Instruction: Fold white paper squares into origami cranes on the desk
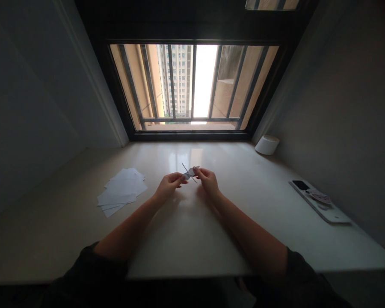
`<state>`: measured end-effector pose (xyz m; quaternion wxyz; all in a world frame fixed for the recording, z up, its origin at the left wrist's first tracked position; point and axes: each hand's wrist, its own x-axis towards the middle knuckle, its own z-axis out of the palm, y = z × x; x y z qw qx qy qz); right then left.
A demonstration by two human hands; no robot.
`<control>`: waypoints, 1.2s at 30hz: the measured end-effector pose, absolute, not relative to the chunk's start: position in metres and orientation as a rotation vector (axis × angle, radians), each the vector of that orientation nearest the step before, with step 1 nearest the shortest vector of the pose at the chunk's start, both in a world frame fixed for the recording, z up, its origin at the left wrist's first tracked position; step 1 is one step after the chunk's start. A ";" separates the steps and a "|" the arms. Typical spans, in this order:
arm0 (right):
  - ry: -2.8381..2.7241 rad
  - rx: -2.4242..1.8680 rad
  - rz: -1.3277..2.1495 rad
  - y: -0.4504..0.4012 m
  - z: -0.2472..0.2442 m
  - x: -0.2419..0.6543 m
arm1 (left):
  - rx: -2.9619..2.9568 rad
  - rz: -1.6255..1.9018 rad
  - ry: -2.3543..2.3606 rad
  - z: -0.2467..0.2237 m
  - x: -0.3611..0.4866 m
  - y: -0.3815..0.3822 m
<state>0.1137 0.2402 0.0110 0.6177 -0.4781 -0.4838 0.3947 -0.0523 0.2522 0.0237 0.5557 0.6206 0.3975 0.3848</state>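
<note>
A small folded piece of white paper (190,173) with thin pointed tips sits between my hands above the middle of the pale stone counter (186,239). My left hand (169,185) pinches its left side with the fingertips. My right hand (208,181) grips its right side in the same way. The fingers hide part of the fold, so its exact shape cannot be made out. A loose stack of white paper sheets (122,191) lies on the counter to the left of my left hand, not touching it.
Dark-framed window (192,85) with metal bars at the counter's far edge, walls on both sides. At the right, a white tray (321,203) holds a black phone (300,185) and a patterned card (319,197). A white cylindrical container (267,144) stands in the far right corner.
</note>
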 end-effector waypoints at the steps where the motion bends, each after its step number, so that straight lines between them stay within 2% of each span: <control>1: -1.103 -1.099 0.907 0.240 0.011 0.113 | 1.462 0.909 0.940 0.024 -0.052 0.252; 13: -0.838 -1.022 1.179 0.236 0.012 0.107 | 1.413 0.965 0.868 0.023 -0.050 0.254; 21: -0.794 -1.021 1.221 0.235 0.014 0.105 | 1.425 0.964 0.859 0.021 -0.051 0.255; 29: -1.116 -1.028 1.016 0.235 0.018 0.110 | 1.511 1.002 0.879 0.028 -0.054 0.253; 36: -1.340 -0.985 1.151 0.235 0.019 0.115 | 1.674 1.008 0.927 0.031 -0.056 0.254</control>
